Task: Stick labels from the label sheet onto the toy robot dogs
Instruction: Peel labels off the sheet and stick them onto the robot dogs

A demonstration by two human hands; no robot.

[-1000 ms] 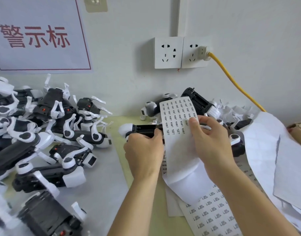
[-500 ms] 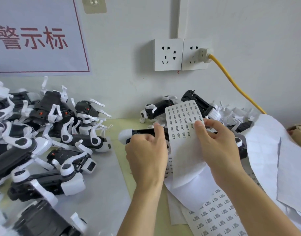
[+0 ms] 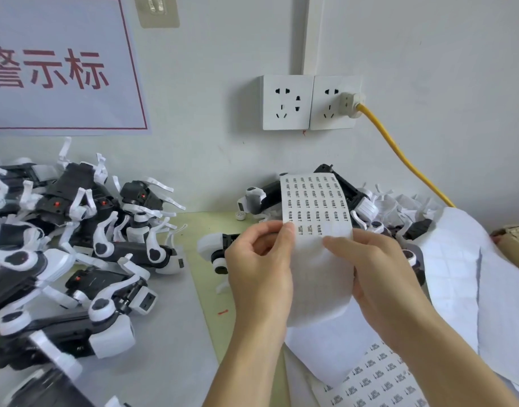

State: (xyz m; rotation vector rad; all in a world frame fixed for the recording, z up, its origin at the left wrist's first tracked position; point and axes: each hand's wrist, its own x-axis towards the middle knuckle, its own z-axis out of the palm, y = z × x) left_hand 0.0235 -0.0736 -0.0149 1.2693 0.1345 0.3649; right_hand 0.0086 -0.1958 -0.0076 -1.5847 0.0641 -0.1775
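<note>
Between both hands, curled label sheet (image 3: 315, 207), rows of small black print

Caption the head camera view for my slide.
Both hands, left hand and right hand, hold a label sheet above a toy robot dog.

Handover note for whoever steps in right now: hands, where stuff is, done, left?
Left hand: pinches the label sheet at its left edge, with a toy dog beneath it.
Right hand: holds the sheet's right side, bending it over.
Pile of toy dogs lies on the left; spare label sheet by the right forearm.
Done: sheet's lower rows are bare.
Left: peel a label, stick it on the dog. Whether the pile is labelled, cannot tell.
</note>
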